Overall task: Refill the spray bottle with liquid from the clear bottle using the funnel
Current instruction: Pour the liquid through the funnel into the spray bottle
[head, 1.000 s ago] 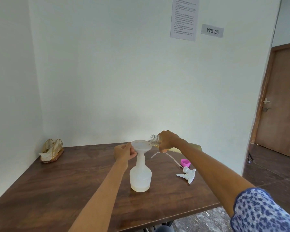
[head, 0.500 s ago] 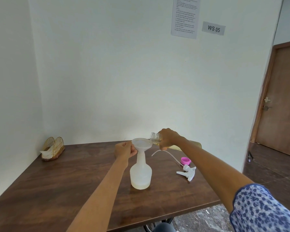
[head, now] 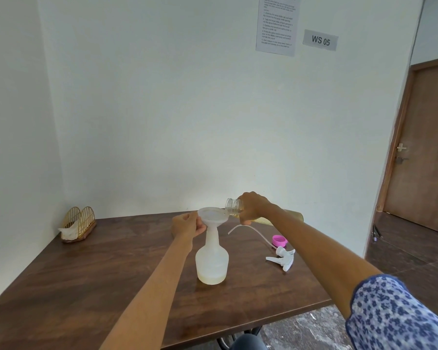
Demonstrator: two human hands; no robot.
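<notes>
A translucent white spray bottle point(head: 212, 263) stands upright mid-table with a shallow layer of pale liquid at its bottom. A white funnel point(head: 213, 216) sits in its neck. My left hand point(head: 186, 224) grips the funnel's left rim. My right hand point(head: 253, 208) holds the clear bottle point(head: 233, 207) tipped nearly flat, its threaded mouth over the funnel's right edge; yellowish liquid shows inside. My forearm hides most of the bottle's body.
The white trigger sprayer head point(head: 282, 257) with its long dip tube lies right of the spray bottle, a pink cap point(head: 279, 240) behind it. A gold wire napkin holder point(head: 77, 224) stands at the table's point(head: 111, 274) far left corner. Walls close behind and left.
The view has shifted slightly. The clear bottle's mouth has come a little closer over the funnel, and liquid now shows at the spray bottle's bottom. Both hands keep their holds.
</notes>
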